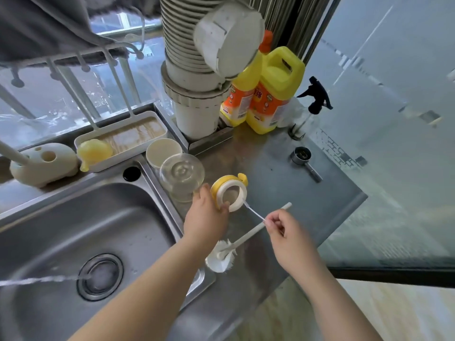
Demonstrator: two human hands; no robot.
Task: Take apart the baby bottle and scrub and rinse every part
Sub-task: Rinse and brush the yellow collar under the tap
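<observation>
My left hand (pixel 205 212) grips the bottle's yellow and white collar ring (pixel 232 191) above the steel counter, its opening turned toward me. A thin white nipple brush (pixel 254 212) is pinched in my right hand (pixel 283 227), and its tip touches the ring's inner edge. The clear bottle body (pixel 181 175) stands on the counter just left of the ring. Behind it sits a cream cap (pixel 163 152). The big white bottle brush (pixel 236 247) lies on the counter between my hands. A yellow cover (pixel 94 150) rests in the white tray.
Water streams into the steel sink (pixel 73 232) toward the drain (pixel 99 276). A white tray (pixel 152 118) and a cream brush holder (pixel 44 163) line the back ledge. Stacked white bowls (pixel 192 57), two yellow detergent bottles (pixel 270 94), a spray bottle (pixel 315 99) and a metal measuring cup (pixel 301 156) stand at the right.
</observation>
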